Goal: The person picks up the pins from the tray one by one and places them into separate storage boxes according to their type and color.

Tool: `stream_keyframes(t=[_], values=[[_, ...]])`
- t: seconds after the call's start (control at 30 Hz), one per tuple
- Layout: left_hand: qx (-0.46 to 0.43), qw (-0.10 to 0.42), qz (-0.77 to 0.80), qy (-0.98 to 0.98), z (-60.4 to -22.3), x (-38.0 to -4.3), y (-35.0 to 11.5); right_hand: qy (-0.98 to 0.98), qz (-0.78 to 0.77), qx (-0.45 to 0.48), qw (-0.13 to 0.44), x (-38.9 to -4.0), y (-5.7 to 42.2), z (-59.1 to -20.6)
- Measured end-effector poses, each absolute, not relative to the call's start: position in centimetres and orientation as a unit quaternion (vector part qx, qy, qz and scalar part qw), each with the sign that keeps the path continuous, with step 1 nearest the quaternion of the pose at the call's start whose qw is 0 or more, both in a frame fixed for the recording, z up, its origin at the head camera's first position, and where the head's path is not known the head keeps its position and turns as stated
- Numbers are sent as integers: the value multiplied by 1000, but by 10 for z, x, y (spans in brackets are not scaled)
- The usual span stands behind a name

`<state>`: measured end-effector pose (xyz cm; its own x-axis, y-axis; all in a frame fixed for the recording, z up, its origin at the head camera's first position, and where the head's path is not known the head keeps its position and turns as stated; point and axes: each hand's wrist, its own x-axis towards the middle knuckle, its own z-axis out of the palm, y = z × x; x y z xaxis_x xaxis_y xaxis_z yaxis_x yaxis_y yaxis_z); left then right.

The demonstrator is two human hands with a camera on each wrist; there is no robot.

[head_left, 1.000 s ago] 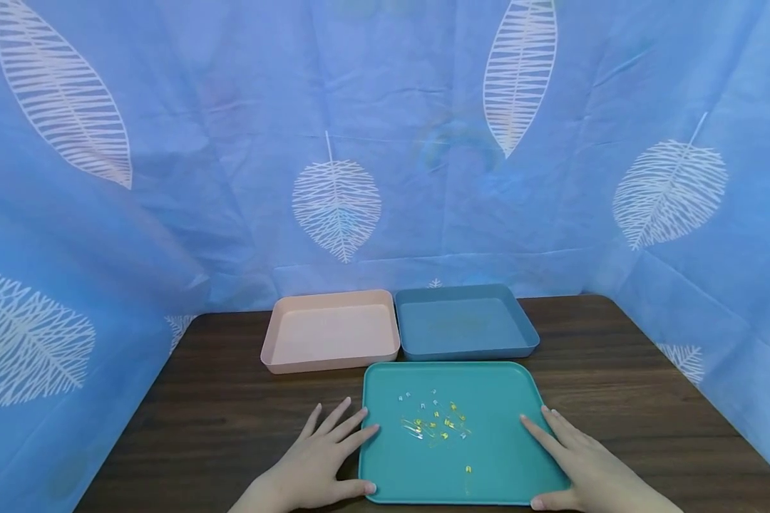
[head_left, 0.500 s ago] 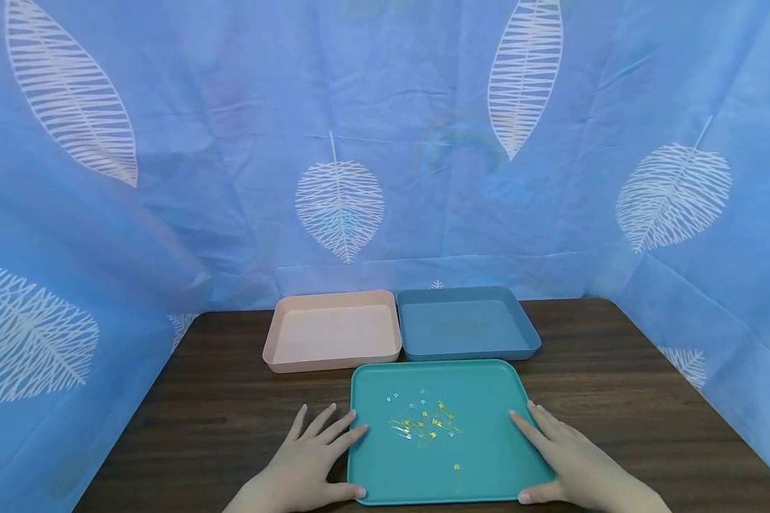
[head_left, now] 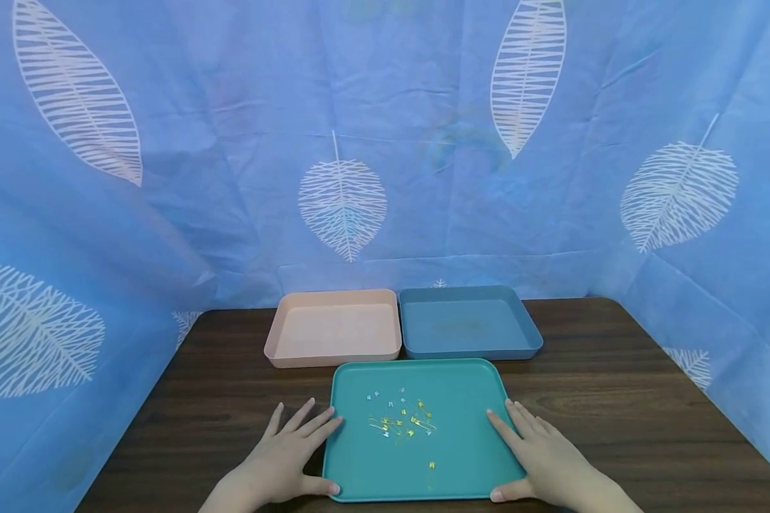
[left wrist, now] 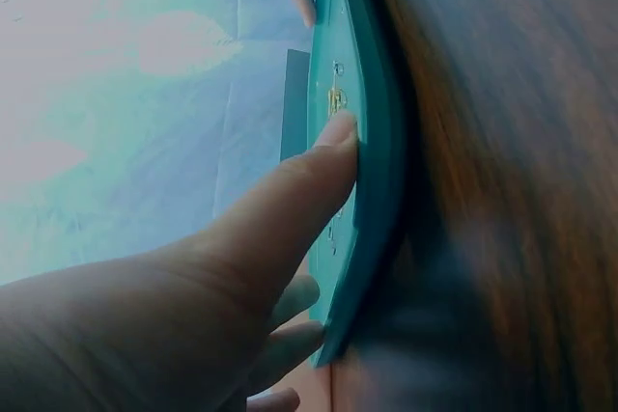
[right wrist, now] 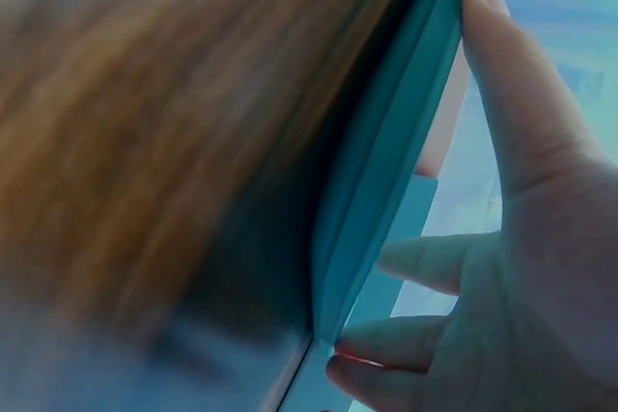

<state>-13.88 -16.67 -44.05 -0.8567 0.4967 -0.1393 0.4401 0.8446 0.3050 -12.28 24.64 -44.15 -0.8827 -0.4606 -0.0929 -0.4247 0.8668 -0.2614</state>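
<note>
A teal tray (head_left: pixel 468 456) lies on the table in front of me. On it is a loose scatter of what look like small safety pins (head_left: pixel 386 425), some yellow and some silvery; a single yellow pin (head_left: pixel 432 466) lies apart nearer the front. My left hand (head_left: pixel 281 454) rests at the tray's left side, fingers spread and fairly straight, thumb at the front corner. At the opposite side my right hand (head_left: pixel 547 456) touches the rim in much the same way. In the wrist views, the left thumb (left wrist: pixel 290 195) and right thumb (right wrist: pixel 521 94) lie along the tray's rim.
Behind the teal tray stand a pink tray (head_left: pixel 334 360) and a blue tray (head_left: pixel 471 353), side by side and close to its far edge. The dark wooden table (head_left: pixel 616 385) reaches back to a blue leaf-patterned cloth (head_left: pixel 244 178) hanging around it.
The teal tray, with the pins on it, has slid left across the table, and both hands have moved left along with it. The pink and blue trays have stayed put.
</note>
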Motion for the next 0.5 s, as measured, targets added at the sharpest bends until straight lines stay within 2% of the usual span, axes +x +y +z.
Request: stream_keyframes(t=[0.13, 0.27, 0.5], values=[[254, 95, 136, 953, -439, -142, -165, 965, -105, -232, 69, -124, 245, -440], [263, 65, 145, 952, -434, -148, -160, 963, -94, -254, 21, -128, 243, -436], [249, -32, 138, 958, -416, -168, -154, 951, -94, -285, -76, -139, 233, -425]])
